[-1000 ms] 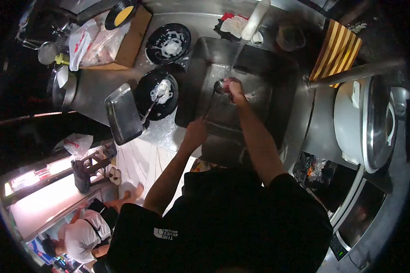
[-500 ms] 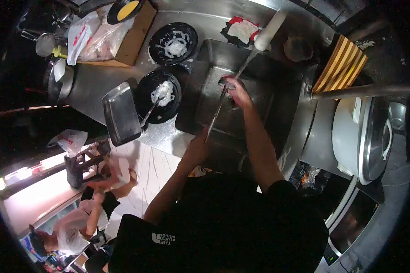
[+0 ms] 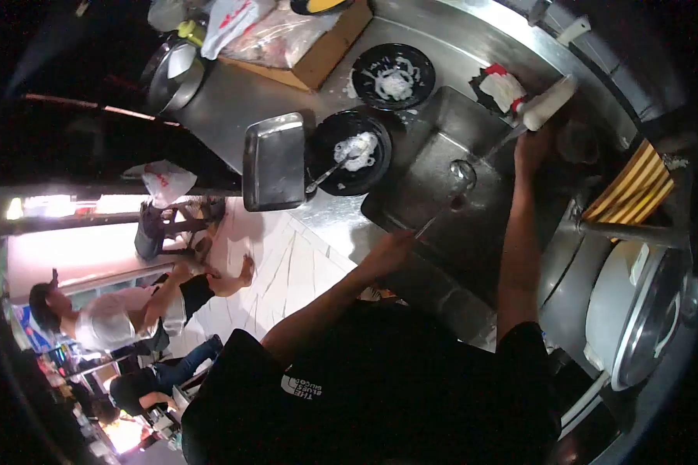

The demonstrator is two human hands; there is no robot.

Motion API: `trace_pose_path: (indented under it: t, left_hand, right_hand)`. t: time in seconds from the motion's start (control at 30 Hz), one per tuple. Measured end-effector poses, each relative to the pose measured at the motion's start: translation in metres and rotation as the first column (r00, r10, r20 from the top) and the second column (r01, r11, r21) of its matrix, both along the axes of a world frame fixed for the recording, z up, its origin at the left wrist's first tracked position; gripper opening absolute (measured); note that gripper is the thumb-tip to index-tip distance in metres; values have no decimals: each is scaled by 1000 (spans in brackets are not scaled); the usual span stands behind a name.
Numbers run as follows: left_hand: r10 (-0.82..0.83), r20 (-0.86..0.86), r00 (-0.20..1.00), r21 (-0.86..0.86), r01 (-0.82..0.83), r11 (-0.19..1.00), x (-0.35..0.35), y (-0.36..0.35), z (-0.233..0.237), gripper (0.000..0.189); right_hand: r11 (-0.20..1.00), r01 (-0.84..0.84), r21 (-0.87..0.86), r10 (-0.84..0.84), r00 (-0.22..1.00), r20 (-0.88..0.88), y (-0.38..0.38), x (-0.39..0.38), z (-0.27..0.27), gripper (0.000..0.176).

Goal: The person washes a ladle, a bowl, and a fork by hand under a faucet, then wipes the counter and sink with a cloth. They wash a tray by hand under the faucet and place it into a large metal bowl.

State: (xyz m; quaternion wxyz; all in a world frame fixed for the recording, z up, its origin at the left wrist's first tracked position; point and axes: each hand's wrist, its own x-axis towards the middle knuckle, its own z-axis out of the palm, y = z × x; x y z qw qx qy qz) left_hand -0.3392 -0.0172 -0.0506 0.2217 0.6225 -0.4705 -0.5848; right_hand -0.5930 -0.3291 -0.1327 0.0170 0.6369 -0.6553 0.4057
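Note:
A long-handled ladle (image 3: 463,173) slants across the metal sink (image 3: 434,203), its round bowl over the basin floor. My left hand (image 3: 394,251) is closed around the handle end near the sink's front edge. At the right, my right hand (image 3: 532,149) is raised to the pale faucet spout (image 3: 549,102), fingertips right by its mouth; whether they grip it I cannot tell. A thin stream of water (image 3: 501,145) runs from the spout toward the ladle bowl.
Left of the sink are two black bowls with white residue, the nearer bowl (image 3: 380,167) holding a spoon (image 3: 327,175), and a metal tray (image 3: 274,163). A cardboard box (image 3: 329,54) stands behind. A striped board (image 3: 630,186) and white cooker (image 3: 616,302) are right. People appear lower left.
My right hand has left the ladle's bowl end and risen to the faucet spout. My left hand keeps the handle. The view has shifted, so the counter appears farther right.

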Motion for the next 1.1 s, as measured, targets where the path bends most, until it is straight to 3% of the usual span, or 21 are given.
trace_pose_path:
  t: [0.03, 0.1, 0.13, 0.17, 0.27, 0.3, 0.37, 0.43, 0.47, 0.5, 0.53, 0.57, 0.6, 0.63, 0.67, 0.73, 0.8, 0.87, 0.97, 1.03, 1.1]
  left_hand:
    - [-8, 100, 995, -34, 12, 999, 2, 4, 4, 29]
    - [-1, 208, 978, -70, 16, 997, 3, 12, 11, 27]
    - [-8, 284, 959, -207, 70, 976, 4, 17, 16, 28]
    - [-6, 362, 932, -334, 136, 933, 6, 20, 20, 29]
    - [-5, 368, 930, -366, 150, 918, 15, 28, 49, 31]
    - [-3, 368, 930, -365, 148, 919, 20, 30, 68, 31]
    - [21, 397, 917, -298, 107, 949, 41, 38, 104, 28]
    - [131, 431, 893, -481, 104, 871, 76, 63, 107, 21]
    - [215, 402, 890, -577, 63, 814, 93, 74, 108, 21]
    - [249, 555, 793, -463, 46, 885, 107, 86, 125, 19]
    - [365, 490, 792, -575, -21, 818, 132, 105, 107, 15]
    - [423, 602, 677, -532, -55, 845, 150, 118, 104, 12]
    - [576, 476, 665, -664, -158, 731, 163, 125, 92, 14]
    - [587, 582, 563, -447, -381, 809, 176, 133, 88, 21]
    - [553, 712, 434, -473, -286, 833, 169, 120, 100, 26]
    - [646, 661, 382, -541, -355, 763, 181, 117, 73, 29]
    - [616, 681, 396, -490, -379, 785, 188, 113, 57, 29]
    - [585, 695, 418, -440, -396, 806, 190, 106, 45, 28]
    - [626, 645, 438, -471, -418, 777, 189, 108, 25, 26]
    - [630, 641, 439, -489, -399, 776, 191, 109, 15, 27]
    - [665, 581, 470, -562, -360, 745, 187, 108, 17, 27]
  right_hand:
    - [999, -3, 32, -1, 992, 124, -11, -2, -17, 44]
    - [996, 81, 46, -86, 990, 111, -33, -29, -55, 40]
    - [997, 70, 43, -75, 990, 120, -34, -29, -55, 40]
    - [991, -128, 26, 115, 949, 294, -33, -29, -56, 37]
    - [933, -358, -38, 353, 890, 288, -12, -21, -33, 31]
    - [860, -509, 30, 390, 694, 606, -12, -29, -33, 30]
    - [756, -654, 35, 326, 423, 846, 0, -40, -29, 29]
    - [786, -618, 1, 128, 164, 978, 31, -40, -22, 49]
    - [788, -615, 4, 126, 169, 977, 44, -39, -27, 49]
    - [795, -606, 4, 109, 151, 983, 57, -37, -39, 46]
    - [805, -593, 7, 92, 136, 986, 66, -38, -45, 43]
    - [828, -554, 94, 26, 205, 978, 76, -28, -40, 36]
    - [845, -506, 176, -40, 268, 963, 87, -12, -33, 30]
    - [854, -493, 167, 38, 379, 925, 93, 1, -35, 25]
    - [859, -487, 157, 114, 481, 869, 96, 17, -38, 20]
    - [818, -555, 148, 159, 465, 871, 102, 61, -20, 18]
    - [750, -624, 219, 175, 506, 844, 101, 107, 17, 25]
    - [713, -679, 174, 51, 298, 953, 89, 153, 43, 35]
    - [645, -728, 232, 20, 320, 947, 59, 195, 52, 54]
    - [563, -756, 334, -194, 272, 943, 38, 216, 46, 70]
    - [581, -738, 345, -142, 325, 935, 26, 229, 21, 54]
